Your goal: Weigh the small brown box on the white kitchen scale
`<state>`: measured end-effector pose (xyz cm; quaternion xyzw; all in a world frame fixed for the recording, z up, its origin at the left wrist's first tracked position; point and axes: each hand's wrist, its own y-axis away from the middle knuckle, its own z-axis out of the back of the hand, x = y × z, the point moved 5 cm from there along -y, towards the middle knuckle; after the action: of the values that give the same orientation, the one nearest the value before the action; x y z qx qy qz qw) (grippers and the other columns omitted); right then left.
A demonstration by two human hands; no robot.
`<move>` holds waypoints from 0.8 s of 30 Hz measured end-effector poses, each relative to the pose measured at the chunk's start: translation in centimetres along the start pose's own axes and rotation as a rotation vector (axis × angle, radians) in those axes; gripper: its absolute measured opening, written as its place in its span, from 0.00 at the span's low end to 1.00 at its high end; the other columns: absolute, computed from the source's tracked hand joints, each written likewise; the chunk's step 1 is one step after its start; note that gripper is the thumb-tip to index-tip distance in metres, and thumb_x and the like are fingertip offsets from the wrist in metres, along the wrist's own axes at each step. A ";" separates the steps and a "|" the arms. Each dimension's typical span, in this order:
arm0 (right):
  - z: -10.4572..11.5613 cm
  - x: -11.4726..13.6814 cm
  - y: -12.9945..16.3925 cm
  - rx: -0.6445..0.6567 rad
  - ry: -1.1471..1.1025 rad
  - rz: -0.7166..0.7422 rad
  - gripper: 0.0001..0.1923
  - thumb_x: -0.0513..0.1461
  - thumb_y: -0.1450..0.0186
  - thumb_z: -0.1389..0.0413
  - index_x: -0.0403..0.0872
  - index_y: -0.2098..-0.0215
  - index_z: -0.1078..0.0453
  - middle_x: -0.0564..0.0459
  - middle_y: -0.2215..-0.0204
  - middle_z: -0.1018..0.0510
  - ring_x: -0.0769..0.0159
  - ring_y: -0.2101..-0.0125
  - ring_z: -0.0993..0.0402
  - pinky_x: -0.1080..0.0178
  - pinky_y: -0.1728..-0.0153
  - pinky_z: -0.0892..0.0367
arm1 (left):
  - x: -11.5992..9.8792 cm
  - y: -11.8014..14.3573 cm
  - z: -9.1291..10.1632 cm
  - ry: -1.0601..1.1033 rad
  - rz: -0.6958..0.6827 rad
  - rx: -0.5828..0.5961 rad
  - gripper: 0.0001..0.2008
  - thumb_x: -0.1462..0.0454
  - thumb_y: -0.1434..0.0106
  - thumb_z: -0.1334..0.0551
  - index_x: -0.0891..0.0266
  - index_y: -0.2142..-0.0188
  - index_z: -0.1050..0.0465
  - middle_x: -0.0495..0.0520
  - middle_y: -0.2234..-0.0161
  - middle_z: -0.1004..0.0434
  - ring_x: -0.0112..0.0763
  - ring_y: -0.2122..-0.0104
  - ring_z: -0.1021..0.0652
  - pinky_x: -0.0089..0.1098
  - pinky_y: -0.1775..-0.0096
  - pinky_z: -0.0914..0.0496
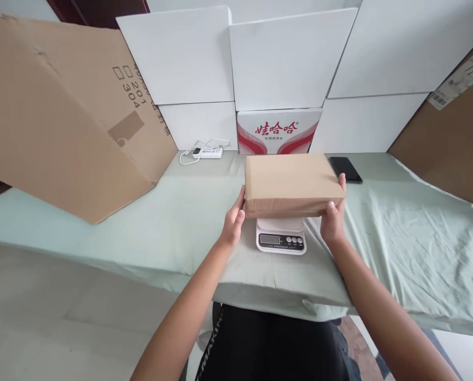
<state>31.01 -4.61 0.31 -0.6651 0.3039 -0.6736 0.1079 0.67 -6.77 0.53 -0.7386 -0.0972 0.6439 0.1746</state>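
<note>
A closed cardboard box [292, 177] is held above the scale [280, 243], and the rear of the scale is hidden by it; whether any weight is borne by the scale cannot be told. The box is plain light brown, flat and rectangular, wider than it is tall, with a smooth, unprinted top. Its front face is shaded darker, slightly creased, and crossed by a lengthwise line near the lower edge. The box is clamped between both hands: its left side is pressed by the fingers of the left hand [233, 222], whose thumb is raised by the front corner, and its right end is gripped by the right hand [334, 219], with the thumb laid on the front face and the fingers wrapped round the side. The scale is white, with a display and buttons set in a dark panel, and is placed on a bench [181, 227] covered in pale green cloth. Behind the scale to the right, a dark phone [345, 169] is laid; behind it to the left, a white power strip [210, 153] is seen with its cord.
</note>
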 end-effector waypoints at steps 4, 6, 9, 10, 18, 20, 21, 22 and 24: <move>0.7 0.9 1.8 -0.048 0.021 0.013 0.43 0.66 0.30 0.41 0.65 0.22 0.37 0.54 0.21 0.33 0.47 0.17 0.44 0.38 0.15 0.56 | 0.2 1.0 -0.1 -0.012 -0.003 0.006 0.47 0.30 0.29 0.42 0.52 0.22 0.32 0.58 0.19 0.35 0.55 0.17 0.42 0.52 0.18 0.46; 0.5 1.3 2.0 -0.045 0.036 -0.006 0.45 0.67 0.31 0.42 0.64 0.21 0.38 0.53 0.21 0.33 0.46 0.17 0.44 0.37 0.15 0.56 | 0.3 0.9 -0.1 -0.028 0.000 0.005 0.46 0.30 0.29 0.42 0.52 0.23 0.32 0.58 0.20 0.34 0.55 0.17 0.41 0.52 0.18 0.45; 0.2 1.6 2.1 -0.031 0.055 -0.047 0.48 0.67 0.31 0.41 0.64 0.19 0.42 0.53 0.18 0.39 0.44 0.17 0.46 0.35 0.15 0.54 | 0.3 0.7 -0.1 -0.030 0.021 -0.006 0.45 0.30 0.28 0.43 0.52 0.23 0.31 0.58 0.20 0.34 0.55 0.17 0.40 0.52 0.18 0.45; 0.1 1.6 2.1 -0.030 0.057 -0.052 0.48 0.67 0.31 0.41 0.64 0.19 0.43 0.54 0.17 0.40 0.44 0.17 0.46 0.35 0.16 0.53 | 0.3 0.7 -0.1 -0.027 0.026 -0.010 0.45 0.30 0.29 0.43 0.52 0.24 0.31 0.58 0.20 0.33 0.55 0.17 0.40 0.52 0.18 0.45; 0.4 1.9 2.0 -0.053 0.100 -0.013 0.42 0.66 0.31 0.42 0.67 0.23 0.37 0.53 0.22 0.33 0.43 0.19 0.40 0.35 0.17 0.48 | 0.1 1.0 -0.2 -0.019 0.017 0.000 0.42 0.32 0.27 0.43 0.50 0.24 0.30 0.57 0.21 0.32 0.56 0.18 0.39 0.52 0.18 0.43; 0.4 2.1 2.0 -0.046 0.116 -0.006 0.41 0.66 0.31 0.42 0.66 0.23 0.36 0.52 0.23 0.31 0.42 0.21 0.38 0.34 0.18 0.47 | 0.0 1.0 -0.3 -0.017 0.026 -0.007 0.43 0.32 0.28 0.42 0.51 0.24 0.30 0.57 0.21 0.32 0.56 0.18 0.39 0.52 0.18 0.43; 0.4 2.2 2.0 -0.044 0.120 -0.003 0.41 0.66 0.30 0.43 0.66 0.24 0.36 0.52 0.23 0.31 0.42 0.21 0.38 0.34 0.18 0.47 | 0.0 1.0 -0.3 -0.016 0.027 -0.010 0.43 0.31 0.28 0.42 0.51 0.24 0.29 0.57 0.21 0.32 0.56 0.18 0.38 0.52 0.18 0.43; 0.4 2.3 2.0 -0.044 0.122 0.000 0.40 0.65 0.30 0.43 0.65 0.24 0.36 0.51 0.24 0.31 0.41 0.21 0.38 0.34 0.18 0.48 | 0.0 1.0 -0.3 -0.013 0.025 -0.009 0.43 0.31 0.28 0.42 0.50 0.24 0.29 0.57 0.21 0.32 0.56 0.18 0.38 0.52 0.18 0.43; 0.3 2.5 2.0 -0.051 0.131 0.002 0.40 0.63 0.30 0.43 0.63 0.24 0.36 0.49 0.24 0.31 0.40 0.21 0.39 0.35 0.17 0.49 | -0.1 1.0 -0.3 -0.007 0.018 -0.006 0.42 0.32 0.27 0.42 0.50 0.25 0.29 0.57 0.21 0.32 0.56 0.18 0.37 0.53 0.18 0.43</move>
<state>30.60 -7.64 1.23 -0.6216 0.3282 -0.7077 0.0714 0.90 -7.76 0.26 -0.7378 -0.0932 0.6475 0.1664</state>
